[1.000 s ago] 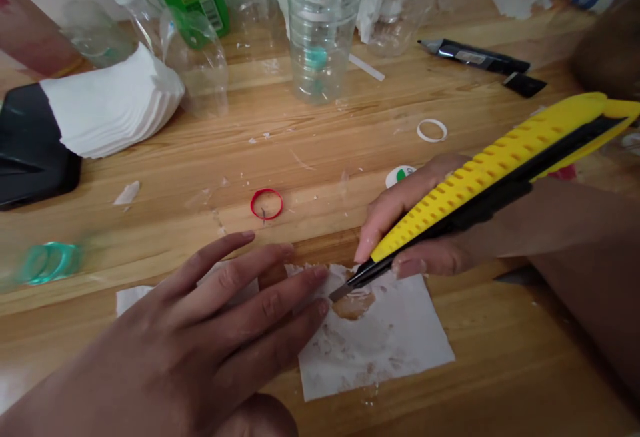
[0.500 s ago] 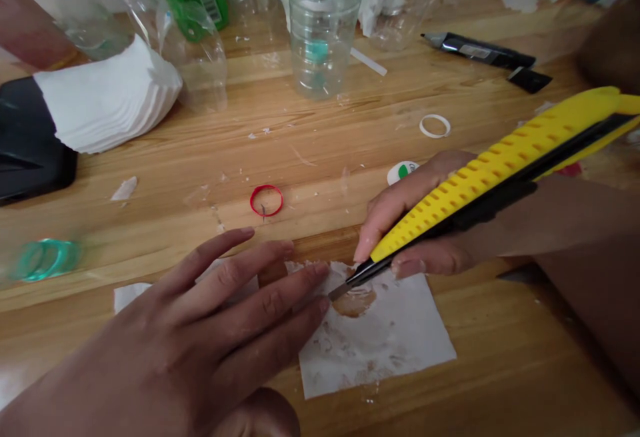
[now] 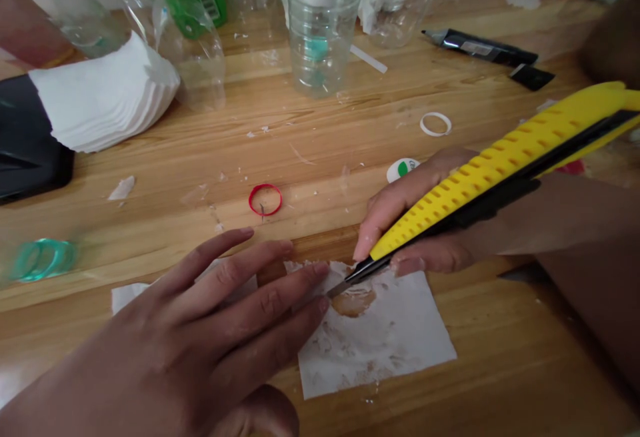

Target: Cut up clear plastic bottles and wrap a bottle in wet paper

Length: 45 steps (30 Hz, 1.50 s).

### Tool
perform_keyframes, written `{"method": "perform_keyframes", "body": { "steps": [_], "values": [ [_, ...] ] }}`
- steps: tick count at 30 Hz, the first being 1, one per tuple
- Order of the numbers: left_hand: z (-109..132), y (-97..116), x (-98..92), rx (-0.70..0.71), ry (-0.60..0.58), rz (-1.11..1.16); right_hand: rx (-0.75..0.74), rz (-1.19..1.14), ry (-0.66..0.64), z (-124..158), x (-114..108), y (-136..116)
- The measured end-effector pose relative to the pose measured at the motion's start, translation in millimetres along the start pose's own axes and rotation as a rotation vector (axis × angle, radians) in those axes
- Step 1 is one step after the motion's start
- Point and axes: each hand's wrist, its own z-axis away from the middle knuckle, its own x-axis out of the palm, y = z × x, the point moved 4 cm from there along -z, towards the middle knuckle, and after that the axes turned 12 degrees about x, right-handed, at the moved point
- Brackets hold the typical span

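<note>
My right hand (image 3: pixel 425 224) is closed around a yellow and black utility knife (image 3: pixel 500 174), whose blade tip rests on a white paper sheet (image 3: pixel 390 337) stuck flat on the wooden table (image 3: pixel 325 144). The sheet is scraped through to brown where the blade touches. My left hand (image 3: pixel 200 337) lies flat with fingers stretched out, pressing the left part of the sheet, its fingertips just beside the blade.
A red plastic ring (image 3: pixel 265 199) lies beyond my hands, a white ring (image 3: pixel 435 123) and a bottle cap (image 3: pixel 401 169) further right. Clear plastic bottles (image 3: pixel 320 24), a stack of white paper (image 3: pixel 100 100), a black marker (image 3: pixel 480 49), teal rings (image 3: pixel 43 259) and a dark object (image 3: pixel 25 144) stand around.
Almost nothing has moved: the knife blade stays at the same scraped spot and my left hand keeps pressing the sheet. The view has shifted very slightly.
</note>
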Motion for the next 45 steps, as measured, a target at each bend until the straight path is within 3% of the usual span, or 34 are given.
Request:
{"method": "perform_keyframes", "body": {
  "steps": [18, 39, 42, 45],
  "values": [
    [0.6, 0.0, -1.0, 0.004, -0.038, 0.003, -0.040, -0.015, -0.043, -0.1, 2.8, 1.2],
    [2.0, 2.3, -4.4, 0.023, -0.026, -0.029, -0.066, 0.109, 0.037, 2.5, -2.3, 3.4],
    [0.1, 2.4, -6.0, -0.106, 0.052, 0.030, -0.050, 0.092, 0.072, 3.6, -2.4, 1.4],
    [-5.1, 1.8, -6.3, -0.416, 0.187, 0.113, -0.046, -0.030, 0.123, 5.8, -1.9, -3.5]
  ]
}}
